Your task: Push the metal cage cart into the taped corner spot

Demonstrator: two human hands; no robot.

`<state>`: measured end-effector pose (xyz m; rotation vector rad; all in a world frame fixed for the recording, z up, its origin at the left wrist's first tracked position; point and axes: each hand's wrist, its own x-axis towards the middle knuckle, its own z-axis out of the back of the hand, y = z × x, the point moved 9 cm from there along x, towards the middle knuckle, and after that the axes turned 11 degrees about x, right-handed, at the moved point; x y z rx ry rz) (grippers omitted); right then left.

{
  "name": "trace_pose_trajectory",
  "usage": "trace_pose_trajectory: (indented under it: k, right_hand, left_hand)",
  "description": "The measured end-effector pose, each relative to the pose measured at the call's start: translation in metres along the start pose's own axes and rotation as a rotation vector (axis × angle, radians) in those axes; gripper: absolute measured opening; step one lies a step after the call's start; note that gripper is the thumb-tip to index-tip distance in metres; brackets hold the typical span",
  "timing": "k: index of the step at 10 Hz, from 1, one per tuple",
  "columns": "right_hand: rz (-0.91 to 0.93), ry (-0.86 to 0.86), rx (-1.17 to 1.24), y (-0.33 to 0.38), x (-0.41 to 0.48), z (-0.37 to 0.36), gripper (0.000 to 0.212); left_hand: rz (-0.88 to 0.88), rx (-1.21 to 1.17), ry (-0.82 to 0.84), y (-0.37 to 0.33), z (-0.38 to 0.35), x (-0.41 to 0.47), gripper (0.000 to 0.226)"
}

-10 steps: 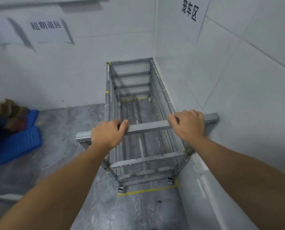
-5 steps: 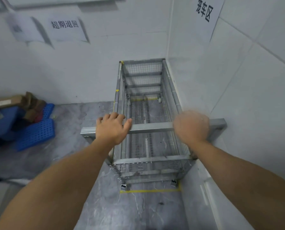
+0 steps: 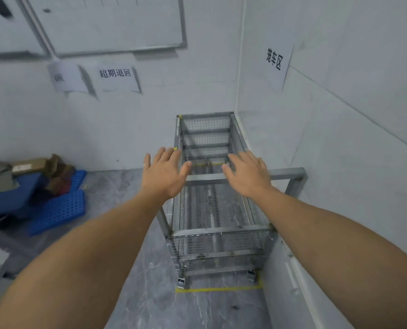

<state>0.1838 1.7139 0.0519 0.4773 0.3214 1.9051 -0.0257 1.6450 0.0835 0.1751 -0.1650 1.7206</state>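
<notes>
Metal cage cart (image 3: 217, 205) directly ahead of us, long axis toward corner, wheels inside yellow floor tape (image 3: 217, 289). Left hand (image 3: 165, 175), right hand (image 3: 247, 174) equally near above handle bar (image 3: 285, 173), fingers spread, gripping nothing.

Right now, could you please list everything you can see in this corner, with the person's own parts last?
Metal cage cart: one, grey, in the corner against both walls.
Floor tape: yellow line, just in front of the cart's near wheels.
Handle bar: one, grey, across the cart's near top.
Paper signs: three, white; two on the back wall, one on the right wall.
Whiteboard: one, white, high on the back wall.
Plastic pallets: blue, floor at left.
Cardboard: brown, piled on the pallets.
Left hand: open, above the bar.
Right hand: open, above the bar.
</notes>
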Motion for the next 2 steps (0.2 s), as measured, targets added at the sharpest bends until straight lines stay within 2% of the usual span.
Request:
trace_pose_trajectory:
  k: [2]
  right_hand:
    - [0.088,-0.165,-0.002,0.078,-0.054,0.06,0.061]
  left_hand:
    - [-0.014,-0.018,-0.164,0.024,0.083,-0.059,0.064]
